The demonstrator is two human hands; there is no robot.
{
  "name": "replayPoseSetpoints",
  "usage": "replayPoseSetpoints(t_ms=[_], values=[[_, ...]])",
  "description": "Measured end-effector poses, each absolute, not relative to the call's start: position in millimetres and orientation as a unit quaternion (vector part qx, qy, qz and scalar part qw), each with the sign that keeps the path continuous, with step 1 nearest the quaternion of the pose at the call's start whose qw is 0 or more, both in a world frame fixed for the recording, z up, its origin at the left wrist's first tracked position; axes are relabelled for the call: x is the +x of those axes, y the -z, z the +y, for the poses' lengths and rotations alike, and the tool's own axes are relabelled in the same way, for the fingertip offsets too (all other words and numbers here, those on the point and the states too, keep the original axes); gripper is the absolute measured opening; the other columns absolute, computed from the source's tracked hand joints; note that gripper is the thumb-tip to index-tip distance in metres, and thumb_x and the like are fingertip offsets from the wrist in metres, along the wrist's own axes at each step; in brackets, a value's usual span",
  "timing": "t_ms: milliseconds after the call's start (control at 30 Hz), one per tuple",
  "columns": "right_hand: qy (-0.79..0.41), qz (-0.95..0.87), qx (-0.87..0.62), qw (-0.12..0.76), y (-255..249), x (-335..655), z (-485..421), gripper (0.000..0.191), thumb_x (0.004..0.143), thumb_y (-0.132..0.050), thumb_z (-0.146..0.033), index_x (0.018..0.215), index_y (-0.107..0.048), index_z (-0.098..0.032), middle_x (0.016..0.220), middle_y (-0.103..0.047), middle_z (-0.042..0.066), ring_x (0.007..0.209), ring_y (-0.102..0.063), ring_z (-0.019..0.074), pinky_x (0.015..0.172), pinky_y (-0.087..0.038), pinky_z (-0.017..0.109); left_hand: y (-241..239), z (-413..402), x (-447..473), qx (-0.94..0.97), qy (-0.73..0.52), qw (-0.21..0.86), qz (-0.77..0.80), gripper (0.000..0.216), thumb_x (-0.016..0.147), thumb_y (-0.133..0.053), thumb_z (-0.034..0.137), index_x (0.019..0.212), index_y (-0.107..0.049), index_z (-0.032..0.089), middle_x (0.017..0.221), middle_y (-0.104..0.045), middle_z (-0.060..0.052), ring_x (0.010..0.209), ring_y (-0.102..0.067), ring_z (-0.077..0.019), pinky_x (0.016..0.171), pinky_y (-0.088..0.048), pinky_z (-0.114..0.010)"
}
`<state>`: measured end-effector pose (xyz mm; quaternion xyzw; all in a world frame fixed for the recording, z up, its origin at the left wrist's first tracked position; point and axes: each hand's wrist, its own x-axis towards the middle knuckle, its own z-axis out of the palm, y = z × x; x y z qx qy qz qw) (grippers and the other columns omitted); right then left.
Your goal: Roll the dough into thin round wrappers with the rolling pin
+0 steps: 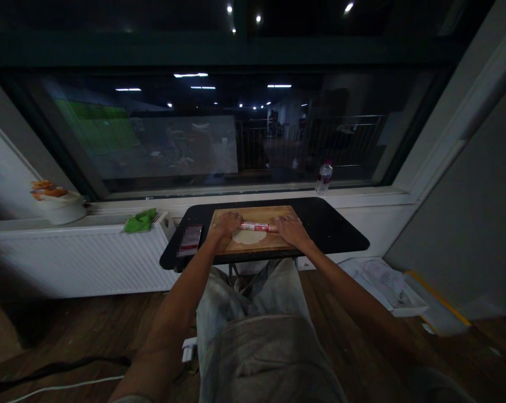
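Note:
A wooden rolling pin (255, 226) with a red and white label around its middle lies crosswise over a wooden board (273, 212). My left hand (228, 224) is closed over its left end, and my right hand (292, 229) is closed over the right end. Under and just in front of the pin, a flat, pale, roundish sheet of dough (248, 237) rests on the board. Both palms face down, so the undersides of the fingers are hidden.
The board sits on a small black table (332, 226). A phone (190, 240) lies at its left. A green cloth (139, 220) and a white container (62, 207) rest on the radiator (110, 263). A water bottle (324, 179) stands on the windowsill. A white box (398, 302) lies on the floor.

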<state>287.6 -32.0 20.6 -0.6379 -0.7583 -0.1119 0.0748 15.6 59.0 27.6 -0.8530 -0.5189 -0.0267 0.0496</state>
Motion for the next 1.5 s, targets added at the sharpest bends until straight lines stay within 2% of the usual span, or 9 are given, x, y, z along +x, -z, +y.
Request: replayPoseSetpoints(t_ms=[133, 233, 333, 433, 633, 833, 1033, 1200, 1500], values=[[0.111, -0.776, -0.619, 0.043, -25.1, 293.1, -13.2, 0.053, 0.119, -0.028, -0.023, 0.143, -0.073, -0.01, 0.147, -0.075, 0.022, 0.141, -0.066, 0.0319, 0.122, -0.048, 0.047, -24.7, 55.6, 9.1, -0.856, 0.038, 0.04, -0.514, 0.028, 0.108, -0.062, 0.022, 0.133, -0.074, 0.018, 0.143, -0.077, -0.016, 0.137, -0.071, -0.0258, 0.119, -0.052, -0.036], [0.128, -0.788, -0.601, 0.033, -19.6, 295.4, -8.1, 0.051, 0.116, -0.032, -0.019, 0.14, -0.074, -0.006, 0.14, -0.078, 0.025, 0.136, -0.069, 0.034, 0.121, -0.048, 0.047, -20.0, 46.1, 3.1, -0.85, 0.053, 0.028, -0.524, 0.032, 0.112, -0.053, 0.026, 0.137, -0.072, 0.02, 0.148, -0.074, -0.014, 0.14, -0.068, -0.026, 0.123, -0.05, -0.04], [0.147, -0.794, -0.589, 0.037, -10.3, 297.8, -11.7, 0.052, 0.116, -0.031, -0.019, 0.139, -0.075, -0.007, 0.136, -0.079, 0.024, 0.135, -0.069, 0.0345, 0.122, -0.047, 0.047, -14.8, 32.0, -2.5, -0.858, 0.05, 0.045, -0.51, 0.038, 0.11, -0.054, 0.025, 0.144, -0.068, 0.018, 0.158, -0.068, -0.018, 0.152, -0.06, -0.0299, 0.13, -0.043, -0.042], [0.163, -0.798, -0.578, 0.056, -3.5, 299.9, -21.2, 0.054, 0.116, -0.029, -0.018, 0.148, -0.07, -0.004, 0.145, -0.075, 0.025, 0.143, -0.065, 0.0356, 0.125, -0.045, 0.047, -12.1, 15.4, -7.6, -0.866, 0.052, 0.057, -0.494, 0.051, 0.107, -0.062, 0.026, 0.157, -0.061, 0.014, 0.166, -0.061, -0.023, 0.161, -0.052, -0.0361, 0.134, -0.039, -0.048], [0.128, -0.785, -0.589, 0.144, 0.0, 300.2, -40.7, 0.059, 0.119, -0.025, -0.025, 0.147, -0.071, -0.002, 0.155, -0.07, 0.025, 0.152, -0.061, 0.0327, 0.132, -0.039, 0.045, -8.5, -13.7, -10.5, -0.833, 0.138, 0.009, -0.535, 0.051, 0.121, -0.031, 0.029, 0.158, -0.064, 0.018, 0.165, -0.065, -0.014, 0.164, -0.049, -0.0254, 0.136, -0.041, -0.042], [0.103, -0.776, -0.58, 0.227, 13.1, 301.6, -63.8, 0.063, 0.119, -0.026, -0.032, 0.155, -0.068, -0.001, 0.161, -0.068, 0.023, 0.158, -0.057, 0.0313, 0.137, -0.038, 0.046, 8.0, -36.8, -15.9, -0.828, 0.195, 0.014, -0.525, 0.055, 0.121, -0.028, 0.035, 0.161, -0.062, 0.019, 0.175, -0.056, -0.008, 0.173, -0.035, -0.0247, 0.139, -0.039, -0.045], [0.126, -0.774, -0.57, 0.248, 26.3, 303.9, -88.7, 0.06, 0.119, -0.033, -0.032, 0.166, -0.059, -0.007, 0.166, -0.063, 0.02, 0.16, -0.055, 0.0312, 0.136, -0.041, 0.049, 14.7, -58.7, -23.3, -0.845, 0.211, 0.02, -0.491, 0.052, 0.116, -0.041, 0.025, 0.164, -0.059, 0.02, 0.174, -0.056, -0.01, 0.171, -0.04, -0.0273, 0.138, -0.041, -0.052], [0.144, -0.764, -0.568, 0.27, 33.9, 301.3, -103.7, 0.062, 0.119, -0.031, -0.035, 0.173, -0.052, -0.013, 0.169, -0.061, 0.017, 0.161, -0.054, 0.0333, 0.134, -0.043, 0.055, 16.9, -70.8, -25.9, -0.845, 0.219, 0.028, -0.487, 0.051, 0.116, -0.038, 0.021, 0.162, -0.06, 0.021, 0.172, -0.059, -0.009, 0.168, -0.045, -0.0251, 0.137, -0.044, -0.05], [0.162, -0.761, -0.582, 0.236, 30.3, 295.6, -79.1, 0.063, 0.119, -0.027, -0.034, 0.168, -0.055, -0.006, 0.169, -0.06, 0.022, 0.165, -0.048, 0.0343, 0.137, -0.035, 0.054, 14.0, -46.6, -18.8, -0.834, 0.208, 0.023, -0.511, 0.051, 0.119, -0.037, 0.03, 0.163, -0.06, 0.018, 0.174, -0.056, -0.011, 0.17, -0.041, -0.0254, 0.14, -0.038, -0.046]])
